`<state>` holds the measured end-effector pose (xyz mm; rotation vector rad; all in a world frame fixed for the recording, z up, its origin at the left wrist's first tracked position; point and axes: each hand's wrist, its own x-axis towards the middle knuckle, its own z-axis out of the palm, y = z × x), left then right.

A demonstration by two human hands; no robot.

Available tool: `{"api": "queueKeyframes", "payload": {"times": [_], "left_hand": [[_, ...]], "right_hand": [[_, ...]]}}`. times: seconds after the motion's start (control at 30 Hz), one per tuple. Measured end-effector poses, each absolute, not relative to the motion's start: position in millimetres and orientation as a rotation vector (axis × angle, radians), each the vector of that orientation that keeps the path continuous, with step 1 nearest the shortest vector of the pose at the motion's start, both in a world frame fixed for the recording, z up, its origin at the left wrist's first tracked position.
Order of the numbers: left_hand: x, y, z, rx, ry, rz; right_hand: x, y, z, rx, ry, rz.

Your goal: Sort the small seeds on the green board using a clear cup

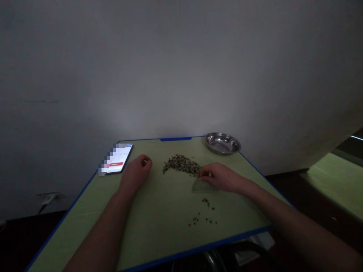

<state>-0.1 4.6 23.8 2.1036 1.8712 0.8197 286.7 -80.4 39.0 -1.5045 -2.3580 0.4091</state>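
A heap of small dark seeds or beans is spread on the pale green table. My right hand is at the heap's right edge, with thumb and fingers pinched together; what lies between them is too small to make out. Partly under that hand shows a clear half-round protractor shape; whether the fingers touch it I cannot tell. My left hand rests left of the heap, apart from it, its fingers curled closed and their contents hidden. Several loose seeds lie nearer the front edge.
A shiny metal bowl stands at the back right corner. A phone with a lit screen lies at the left edge, close to my left forearm. The table has a blue rim, and a wall rises behind it.
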Motion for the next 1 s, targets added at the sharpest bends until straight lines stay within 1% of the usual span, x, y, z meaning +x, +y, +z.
{"api": "queueKeyframes", "payload": {"times": [0.13,0.3,0.53,0.7,0.87,1.0], "left_hand": [[0.5,5.0,23.6,2.108,1.849,0.829],[1.3,5.1,24.5,2.108,1.864,0.818],[0.5,3.5,24.2,2.095,1.862,0.813],[1.1,2.8,24.9,2.093,1.866,0.812],[1.2,3.4,24.4,2.089,1.877,0.797],[0.3,3.8,22.4,2.101,1.857,0.808]], "right_hand": [[309.3,-86.4,42.6,-1.590,-2.353,0.392],[320.6,-71.3,40.0,-1.665,-2.340,0.404],[293.1,-38.6,34.0,-1.556,-2.355,0.380],[266.3,-22.3,34.9,-1.447,-2.371,0.436],[251.5,-19.4,38.6,-1.423,-2.332,0.470],[260.6,-29.2,42.8,-1.406,-2.296,0.490]]}}
